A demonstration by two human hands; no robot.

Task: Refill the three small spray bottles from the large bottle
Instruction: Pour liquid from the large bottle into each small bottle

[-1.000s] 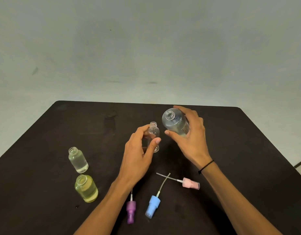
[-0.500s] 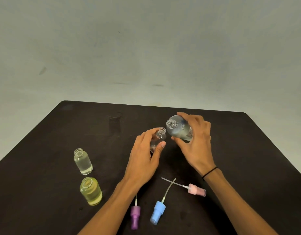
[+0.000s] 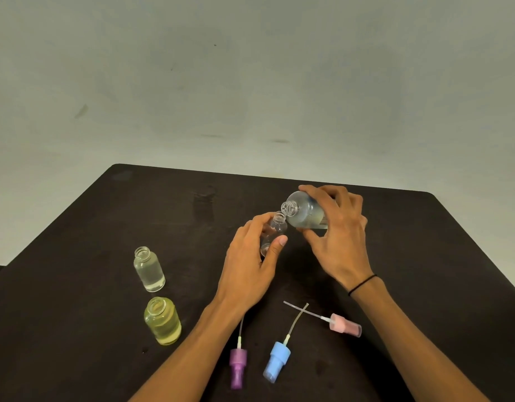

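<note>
My left hand (image 3: 250, 265) grips a small clear spray bottle (image 3: 275, 231) with its cap off, tilted slightly to the right at mid-table. My right hand (image 3: 338, 236) holds the large clear bottle (image 3: 304, 211) tipped on its side, its open neck right above the small bottle's mouth. Two more uncapped small bottles stand at the left: a clear one (image 3: 149, 269) with clear liquid, and nearer to me a yellow-tinted one (image 3: 162, 320). No stream of liquid can be made out between the two mouths.
Three spray heads with dip tubes lie near the front of the dark table (image 3: 91, 227): purple (image 3: 238, 365), blue (image 3: 276, 361) and pink (image 3: 344, 326). The tubes of the blue and pink heads cross. A pale wall rises behind the table.
My right hand has tipped the large bottle further over and brought its neck down to the small bottle's mouth. My left hand has tilted the small bottle toward it.
</note>
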